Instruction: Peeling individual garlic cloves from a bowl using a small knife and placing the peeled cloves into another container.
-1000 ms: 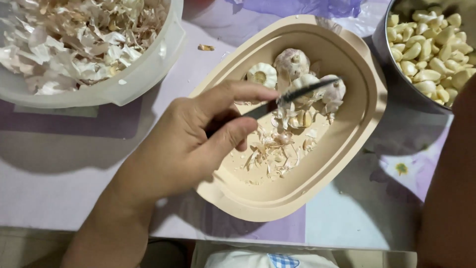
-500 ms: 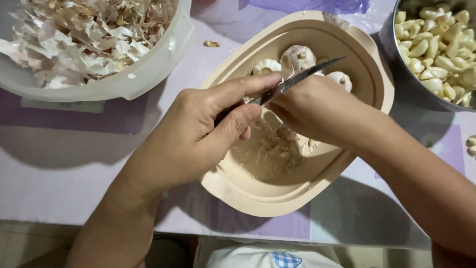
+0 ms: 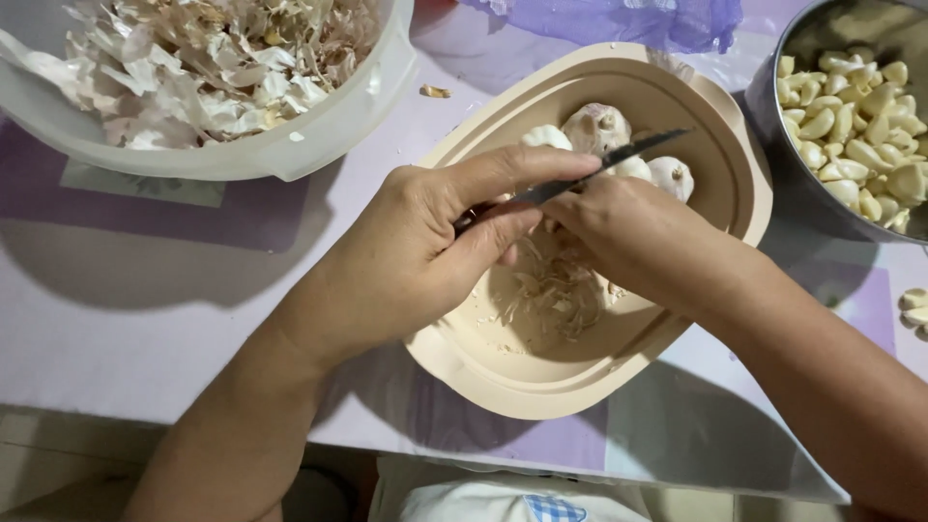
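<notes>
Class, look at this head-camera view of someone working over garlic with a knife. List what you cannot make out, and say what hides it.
1. Whatever the right hand holds: its own fingers cover it.
2. The knife handle: buried in the left hand.
3. The metal bowl of peeled cloves: cut off by the right edge.
4. The white bowl of skins: cut off at the top and left edges.

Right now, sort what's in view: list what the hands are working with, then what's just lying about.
In use: left hand, knife, right hand, garlic bulbs, beige dish.

Lying about: skins bowl, pot of cloves, purple bag, loose cloves.
</notes>
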